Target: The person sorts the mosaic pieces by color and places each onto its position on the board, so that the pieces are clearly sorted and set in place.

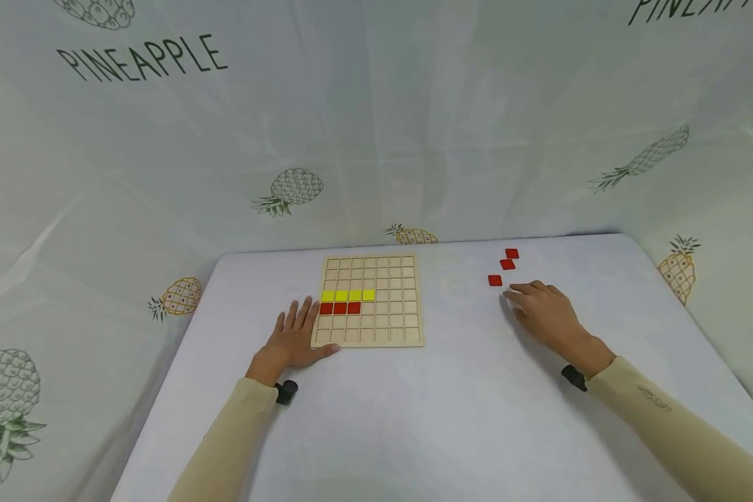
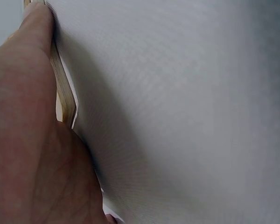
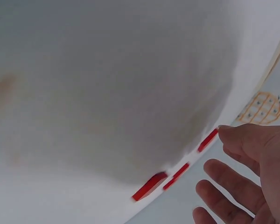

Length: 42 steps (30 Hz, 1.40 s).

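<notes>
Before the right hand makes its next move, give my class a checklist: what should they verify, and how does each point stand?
1. Board steadied: ok; the left hand rests at its left edge, fingers spread.
2. Right hand free: ok; no tile shows in it.
3. Loose red tiles to hand: ok; three lie near the right fingertips.
4. Red row as long as yellow: not ok; three placed red tiles below four yellow tiles.
5. Placed tiles flush in their cells: cannot tell; too small.
</notes>
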Motion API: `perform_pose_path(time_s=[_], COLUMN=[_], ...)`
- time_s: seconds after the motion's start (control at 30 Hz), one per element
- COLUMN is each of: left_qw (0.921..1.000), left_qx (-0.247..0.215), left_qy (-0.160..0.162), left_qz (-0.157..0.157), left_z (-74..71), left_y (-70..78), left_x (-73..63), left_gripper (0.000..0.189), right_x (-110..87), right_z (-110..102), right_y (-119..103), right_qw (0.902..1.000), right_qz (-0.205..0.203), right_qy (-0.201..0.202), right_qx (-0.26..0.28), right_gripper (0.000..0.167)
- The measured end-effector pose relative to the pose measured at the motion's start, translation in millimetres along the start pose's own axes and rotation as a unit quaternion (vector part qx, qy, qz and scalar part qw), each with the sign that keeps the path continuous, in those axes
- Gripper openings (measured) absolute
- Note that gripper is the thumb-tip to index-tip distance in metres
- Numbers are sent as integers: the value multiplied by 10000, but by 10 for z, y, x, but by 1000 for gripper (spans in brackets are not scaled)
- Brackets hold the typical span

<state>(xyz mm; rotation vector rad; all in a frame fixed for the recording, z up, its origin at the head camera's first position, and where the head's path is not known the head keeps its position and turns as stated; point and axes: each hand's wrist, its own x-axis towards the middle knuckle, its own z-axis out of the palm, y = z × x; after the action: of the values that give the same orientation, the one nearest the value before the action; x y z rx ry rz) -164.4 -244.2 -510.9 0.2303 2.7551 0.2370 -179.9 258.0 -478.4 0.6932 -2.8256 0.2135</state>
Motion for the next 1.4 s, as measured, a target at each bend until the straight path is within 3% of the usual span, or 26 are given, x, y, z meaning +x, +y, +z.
perform_pose_path(time_s=[0.43,0.73,1.0,1.4], left_qw=[9999,9999,9999,9997], left_qx=[-119,83,-2,-138], left_qy=[9,3,-117,-159], left_qz=[62,62,8,82], left_z=[-18,-19,-135,-66], left_y=[9,-25,24,20], left_x=[-22,17,-58,-52], left_gripper=[113,113,113,113], right_x=[-73,-104,-103,-166], right_z=[-89,-61,-50,-45], right_y=[210,291,308,334], right_qw=[9998,9996,9993,9979], right_qz=[60,164,196,143], right_qy=[-57,-186,-247,-434], right_qx=[-199,-158,-176,-466], right_gripper=[35,31,28,25])
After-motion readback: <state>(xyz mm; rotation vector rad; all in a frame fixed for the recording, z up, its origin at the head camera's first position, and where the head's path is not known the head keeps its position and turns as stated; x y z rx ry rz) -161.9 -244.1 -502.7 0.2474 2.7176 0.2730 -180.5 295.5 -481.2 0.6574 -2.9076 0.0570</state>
